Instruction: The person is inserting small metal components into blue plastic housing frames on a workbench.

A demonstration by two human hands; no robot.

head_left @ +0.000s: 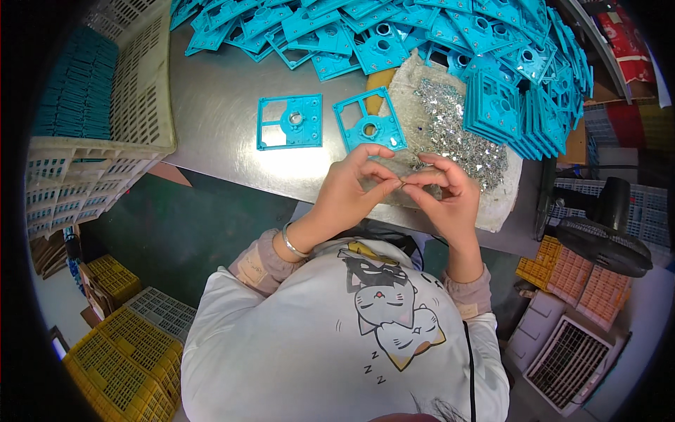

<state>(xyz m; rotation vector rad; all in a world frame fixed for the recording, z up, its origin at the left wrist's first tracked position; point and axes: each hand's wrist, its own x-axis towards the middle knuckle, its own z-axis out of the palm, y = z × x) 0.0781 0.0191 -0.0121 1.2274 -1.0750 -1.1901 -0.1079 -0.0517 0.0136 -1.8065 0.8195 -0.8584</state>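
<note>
Left hand (349, 188) and right hand (444, 191) meet fingertip to fingertip just above the near edge of the surface (225, 119), both closed in a pinch on one tiny metal piece (403, 183) held between them; the piece is too small to tell its shape or which way its long axis runs. Thumb and forefinger of each hand press on it from opposite sides, left from the person's left, right from the right, so neither hand is nearer than the other. Loose pile of silver metal bits (457, 126) lies just beyond the right hand, on a pale cloth pad (492, 204), away from the body and slightly to the right. Two single teal plastic frames (290, 122) lie flat on the steel, side by side; the nearer one (370, 121) sits straight ahead of the left hand's fingertips, close but apart, tilted a little, its round boss toward the hands. The other frame is further left, square to the edge. Large heap of the same teal frames (436, 35) covers the far side. Judgement: the left hand has the shorter reach to the tilted frame; the right hand has the shorter reach to the metal bits.
</note>
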